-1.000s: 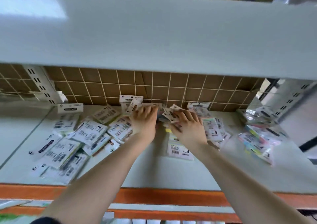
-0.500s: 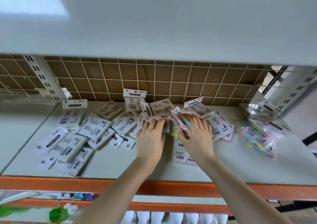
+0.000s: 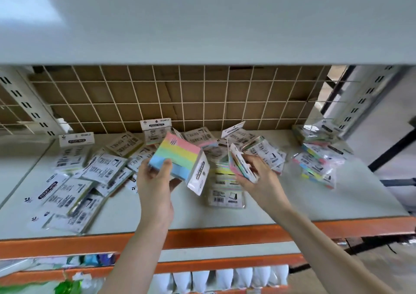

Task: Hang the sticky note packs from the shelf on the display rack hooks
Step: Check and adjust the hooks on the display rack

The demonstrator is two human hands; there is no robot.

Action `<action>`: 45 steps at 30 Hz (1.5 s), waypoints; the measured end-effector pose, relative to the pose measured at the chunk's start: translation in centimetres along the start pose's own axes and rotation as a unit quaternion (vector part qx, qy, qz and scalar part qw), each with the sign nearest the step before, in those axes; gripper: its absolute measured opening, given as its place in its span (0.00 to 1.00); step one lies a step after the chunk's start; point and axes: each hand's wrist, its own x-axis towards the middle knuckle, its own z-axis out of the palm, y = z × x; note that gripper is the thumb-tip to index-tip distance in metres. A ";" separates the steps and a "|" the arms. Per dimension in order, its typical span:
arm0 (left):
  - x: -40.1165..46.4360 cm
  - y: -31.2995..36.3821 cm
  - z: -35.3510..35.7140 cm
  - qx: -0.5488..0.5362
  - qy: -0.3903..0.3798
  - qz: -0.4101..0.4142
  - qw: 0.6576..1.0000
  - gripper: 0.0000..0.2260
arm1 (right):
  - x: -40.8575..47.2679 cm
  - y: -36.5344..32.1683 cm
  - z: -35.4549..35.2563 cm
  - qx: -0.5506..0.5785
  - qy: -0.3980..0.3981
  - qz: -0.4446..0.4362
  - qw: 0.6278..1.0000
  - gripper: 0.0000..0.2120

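The striped pack is hanging in the air above the shelf, its long axis running from lower left to upper right, colour face turned up toward the camera and its white header card tipping down to the right. The left hand is gripping it at the blue end, thumb curled over the top and fingers underneath. The right hand is pinching a second pack edge-on, so its narrow side is showing (pink and green layers, glossy wrap).

Both packs are looking like flat, squarish blocks of pastel paper in clear film. Around them the loose packs are lying scattered, mostly printed backs up, with a smaller cluster at the right. The shelf is showing a smooth pale grey top with an orange front edge; behind it a white wire grid is standing against brown cardboard, and a grey shelf is overhanging everything.
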 end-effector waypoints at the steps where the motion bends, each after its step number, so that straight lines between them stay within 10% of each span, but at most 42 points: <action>1: -0.5 0.3 0.5 -0.044 -0.013 -0.026 0.999 0.08 | -0.1 0.0 -0.4 -0.031 -0.006 -0.004 0.999 0.21; 6: -3.1 0.7 3.7 -0.143 -0.057 -0.142 0.978 0.08 | -0.1 0.0 -3.7 -0.067 -0.021 0.003 0.998 0.16; 19: -10.7 -3.1 11.1 -0.205 -0.078 -0.231 0.948 0.03 | -2.5 3.1 -15.3 0.264 0.161 0.164 0.937 0.06; 31: -22.2 -9.6 20.9 -0.061 -0.223 -0.152 0.961 0.10 | -12.5 4.7 -25.2 0.411 0.109 0.131 0.896 0.09; 45: -35.2 -14.7 31.7 0.114 -0.419 -0.019 0.901 0.14 | -24.7 10.6 -40.5 0.248 0.328 0.100 0.906 0.07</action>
